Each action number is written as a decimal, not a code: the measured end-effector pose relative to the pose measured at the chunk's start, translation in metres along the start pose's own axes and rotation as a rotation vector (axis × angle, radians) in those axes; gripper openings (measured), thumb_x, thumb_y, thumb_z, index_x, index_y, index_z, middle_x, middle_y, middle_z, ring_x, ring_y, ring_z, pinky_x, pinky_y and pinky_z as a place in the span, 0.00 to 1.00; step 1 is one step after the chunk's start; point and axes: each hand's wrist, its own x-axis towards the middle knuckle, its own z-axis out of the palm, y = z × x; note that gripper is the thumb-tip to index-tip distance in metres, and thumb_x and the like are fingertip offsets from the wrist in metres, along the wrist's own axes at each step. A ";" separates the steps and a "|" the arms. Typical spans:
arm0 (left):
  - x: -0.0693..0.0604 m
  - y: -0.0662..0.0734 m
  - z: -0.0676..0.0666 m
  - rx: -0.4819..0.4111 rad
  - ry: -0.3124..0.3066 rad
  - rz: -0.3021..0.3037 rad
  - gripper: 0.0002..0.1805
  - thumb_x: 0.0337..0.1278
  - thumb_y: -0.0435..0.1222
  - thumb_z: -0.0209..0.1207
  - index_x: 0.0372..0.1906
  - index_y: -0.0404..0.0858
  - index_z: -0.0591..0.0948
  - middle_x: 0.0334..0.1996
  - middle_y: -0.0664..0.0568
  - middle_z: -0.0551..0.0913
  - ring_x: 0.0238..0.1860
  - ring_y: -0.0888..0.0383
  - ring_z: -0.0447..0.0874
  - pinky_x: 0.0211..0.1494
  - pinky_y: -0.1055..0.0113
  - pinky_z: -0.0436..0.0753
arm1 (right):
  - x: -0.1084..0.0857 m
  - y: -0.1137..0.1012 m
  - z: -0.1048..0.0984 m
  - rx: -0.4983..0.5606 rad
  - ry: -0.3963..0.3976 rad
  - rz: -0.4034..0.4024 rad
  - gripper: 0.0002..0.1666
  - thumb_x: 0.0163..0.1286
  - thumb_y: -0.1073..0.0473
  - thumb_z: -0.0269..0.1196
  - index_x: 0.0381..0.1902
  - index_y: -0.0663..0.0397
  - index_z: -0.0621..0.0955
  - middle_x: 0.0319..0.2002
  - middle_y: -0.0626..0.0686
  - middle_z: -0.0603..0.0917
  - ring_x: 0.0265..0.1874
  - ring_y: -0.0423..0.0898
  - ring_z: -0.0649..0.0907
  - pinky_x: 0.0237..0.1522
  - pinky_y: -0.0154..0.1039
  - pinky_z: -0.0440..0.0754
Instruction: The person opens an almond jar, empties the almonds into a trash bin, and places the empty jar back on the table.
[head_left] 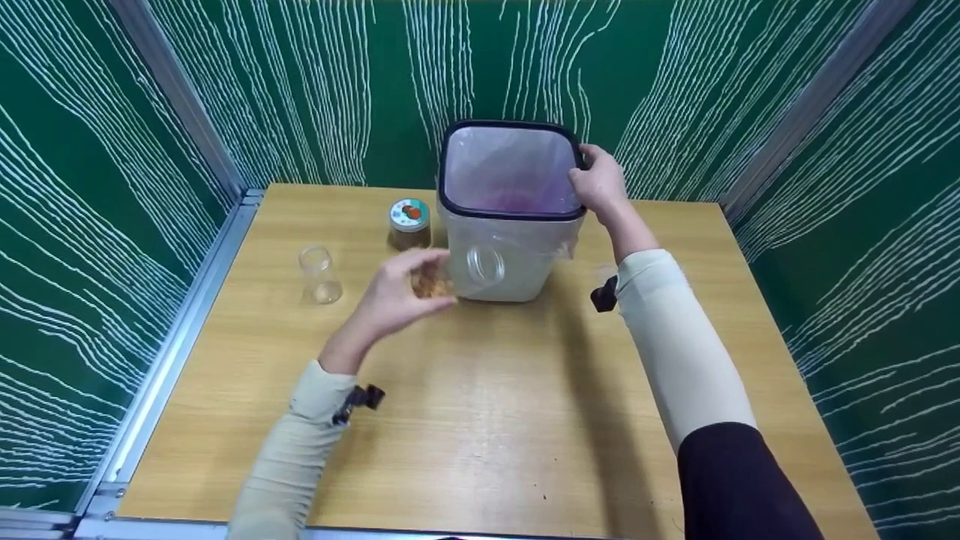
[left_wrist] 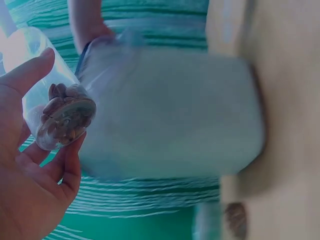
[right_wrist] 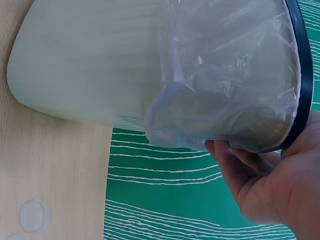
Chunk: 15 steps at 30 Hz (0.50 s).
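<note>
My left hand [head_left: 390, 296] grips a clear jar [left_wrist: 37, 95] between thumb and fingers. The jar lies tilted, its round mouth toward the front of the bin. Brown nut-like pieces [left_wrist: 65, 112] are gathered at its base. At the far rim of a pale waste bin [head_left: 499, 277], my right hand [head_left: 600, 180] holds the right side, thumb over the black rim ring [head_left: 517, 216] and fingers outside. A translucent bag [right_wrist: 225, 65] lines the bin and folds over its outside. The bin stands upright on the table; its floor is hard to make out.
Left of the bin stands a lidded jar [head_left: 410, 225] with a red and green picture on its lid and brown contents. Farther left is a clear jar [head_left: 321, 277]. Clear round discs, one [right_wrist: 32, 216] in full view, lie to the bin's right. Green patterned walls surround the wooden table [head_left: 465, 450].
</note>
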 end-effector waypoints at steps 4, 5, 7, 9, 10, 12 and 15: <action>0.026 0.008 -0.029 0.044 0.002 0.023 0.34 0.38 0.43 0.77 0.56 0.38 0.80 0.48 0.52 0.82 0.45 0.60 0.79 0.48 0.65 0.80 | 0.002 -0.002 0.001 -0.002 0.019 -0.003 0.33 0.74 0.59 0.49 0.76 0.49 0.59 0.71 0.54 0.64 0.65 0.43 0.66 0.62 0.38 0.70; 0.034 0.011 -0.036 0.054 0.004 0.032 0.34 0.39 0.44 0.77 0.56 0.38 0.80 0.46 0.53 0.82 0.43 0.60 0.79 0.45 0.65 0.81 | 0.003 -0.004 0.001 0.000 0.023 -0.009 0.33 0.74 0.59 0.49 0.75 0.49 0.59 0.71 0.53 0.64 0.65 0.42 0.65 0.62 0.38 0.69; 0.049 0.017 -0.050 0.080 0.003 0.036 0.34 0.39 0.45 0.76 0.56 0.40 0.80 0.45 0.52 0.82 0.41 0.60 0.78 0.42 0.65 0.81 | 0.004 -0.007 0.001 0.006 0.033 -0.028 0.33 0.74 0.59 0.49 0.75 0.50 0.60 0.71 0.54 0.64 0.66 0.43 0.64 0.63 0.37 0.68; 0.062 0.023 -0.063 0.110 -0.010 0.034 0.34 0.39 0.46 0.76 0.57 0.40 0.80 0.45 0.50 0.82 0.40 0.60 0.77 0.41 0.64 0.81 | 0.004 -0.007 0.001 0.005 0.040 -0.039 0.33 0.73 0.60 0.50 0.75 0.50 0.61 0.71 0.54 0.65 0.67 0.43 0.64 0.64 0.36 0.67; 0.069 0.026 -0.068 0.126 -0.020 0.031 0.34 0.39 0.46 0.76 0.57 0.41 0.80 0.46 0.50 0.82 0.42 0.60 0.77 0.42 0.65 0.81 | 0.004 -0.006 0.002 0.006 0.041 -0.038 0.33 0.73 0.60 0.50 0.74 0.50 0.61 0.71 0.54 0.65 0.68 0.43 0.63 0.64 0.36 0.66; 0.080 0.032 -0.076 0.164 -0.047 0.026 0.35 0.39 0.47 0.76 0.58 0.42 0.80 0.48 0.53 0.81 0.45 0.61 0.77 0.46 0.66 0.80 | 0.003 -0.003 0.002 0.007 0.042 -0.032 0.33 0.73 0.61 0.50 0.74 0.51 0.61 0.71 0.55 0.65 0.68 0.44 0.63 0.64 0.37 0.66; 0.095 0.041 -0.086 0.204 -0.096 0.026 0.35 0.41 0.47 0.76 0.59 0.43 0.79 0.49 0.55 0.80 0.47 0.61 0.77 0.49 0.68 0.79 | 0.000 0.000 0.002 -0.003 0.043 -0.023 0.33 0.73 0.60 0.50 0.74 0.51 0.61 0.71 0.55 0.65 0.67 0.44 0.64 0.63 0.38 0.68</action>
